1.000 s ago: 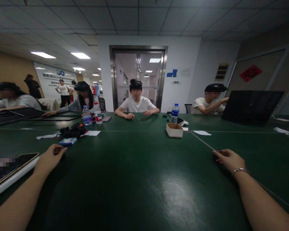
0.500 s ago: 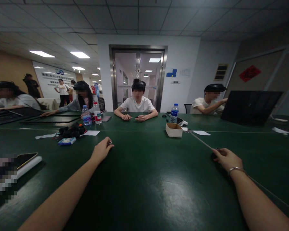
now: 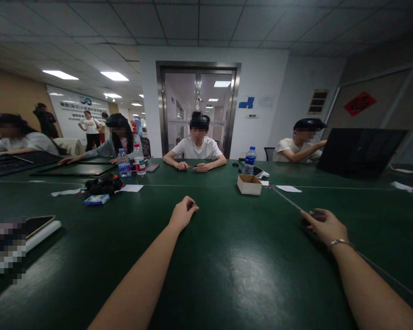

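Observation:
My left hand (image 3: pixel 183 214) is closed just above the middle of the green table (image 3: pixel 223 233). A small dark object (image 3: pixel 192 205) shows between its thumb and fingers, too small to name. Farther right, my right hand (image 3: pixel 325 225) has its fingers curled together, with a bracelet (image 3: pixel 340 244) at the wrist. Something tiny (image 3: pixel 311 212) shows at those fingertips, and I cannot make out what it is. A thin pale line (image 3: pixel 285 198) runs diagonally under this hand and forearm; whether it is a cord or a table seam, I cannot tell.
A small open box (image 3: pixel 249 185) stands ahead, with a water bottle (image 3: pixel 250 160) behind it. Two more bottles, a dark tangle (image 3: pixel 103 185) and a blue packet (image 3: pixel 96 200) are at left. Co-workers sit around the table, one behind a large black panel (image 3: pixel 361 151).
My left hand has moved right toward the middle of the table, still closed on the small dark object. My right hand has stayed in place, its fingers slightly looser.

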A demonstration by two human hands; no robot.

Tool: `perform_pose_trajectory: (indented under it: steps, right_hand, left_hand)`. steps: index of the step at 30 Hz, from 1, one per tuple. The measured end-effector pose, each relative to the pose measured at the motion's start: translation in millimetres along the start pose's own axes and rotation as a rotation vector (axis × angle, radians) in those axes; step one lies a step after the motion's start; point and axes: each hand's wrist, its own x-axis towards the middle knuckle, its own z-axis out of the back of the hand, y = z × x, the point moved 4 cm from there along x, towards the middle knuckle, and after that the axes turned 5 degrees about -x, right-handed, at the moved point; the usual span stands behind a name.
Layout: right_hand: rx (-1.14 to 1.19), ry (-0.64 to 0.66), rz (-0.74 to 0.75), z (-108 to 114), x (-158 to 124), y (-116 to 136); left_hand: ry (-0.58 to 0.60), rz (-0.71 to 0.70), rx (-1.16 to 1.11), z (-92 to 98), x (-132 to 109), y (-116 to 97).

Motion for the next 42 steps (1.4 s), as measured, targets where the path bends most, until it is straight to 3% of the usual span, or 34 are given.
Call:
perform_pose_trajectory:
  steps: [4,6,7,9,14,16,20,25,30,33,37,42]
  right_hand:
    - [-0.054,-0.45,0.158,24.0,-9.0,20.3]
    - [0.003,-0.542,0.3,24.8,-16.8,42.3]
    - [0.033,-0.513,0.377,19.0,-21.7,56.6]
    - [0.095,-0.293,0.486,-7.9,-35.3,88.2]
    - [0.078,0.538,0.741,-128.8,-112.3,165.9]
    - [0.071,0.642,0.8,-168.5,-142.6,187.9]
    - [0.244,0.595,0.77,-212.1,-168.3,213.7]
    - [0.484,0.505,0.672,-220.2,-158.9,208.8]
    - [0.659,0.649,0.604,-217.5,-150.7,200.7]
    - [0.733,0.733,0.55,-217.8,-149.8,200.6]
    - [0.751,0.75,0.515,-218.7,-148.1,200.2]
    - [0.773,0.753,0.483,-219.2,-145.2,198.6]
  left_hand:
    - [-0.064,0.036,-0.049,11.2,1.7,8.6]
    - [-0.056,0.055,-0.098,11.0,3.5,12.0]
    - [-0.048,0.059,-0.119,10.0,4.4,13.3]
    - [-0.039,0.059,-0.155,8.1,6.1,15.5]
    - [-0.011,0.08,-0.363,4.8,10.9,18.2]
    - [-0.027,0.084,-0.48,4.3,13.3,17.5]
    - [-0.081,0.106,-0.636,0.6,16.7,17.5]
    - [-0.084,0.107,-0.66,-3.0,14.7,17.3]
    - [-0.089,0.032,-0.55,4.1,11.2,13.8]
    - [-0.061,0.07,-0.574,4.9,10.7,15.8]
    - [0.011,0.161,-0.698,1.2,10.3,18.0]
    - [-0.025,0.207,-0.774,0.4,10.1,17.3]
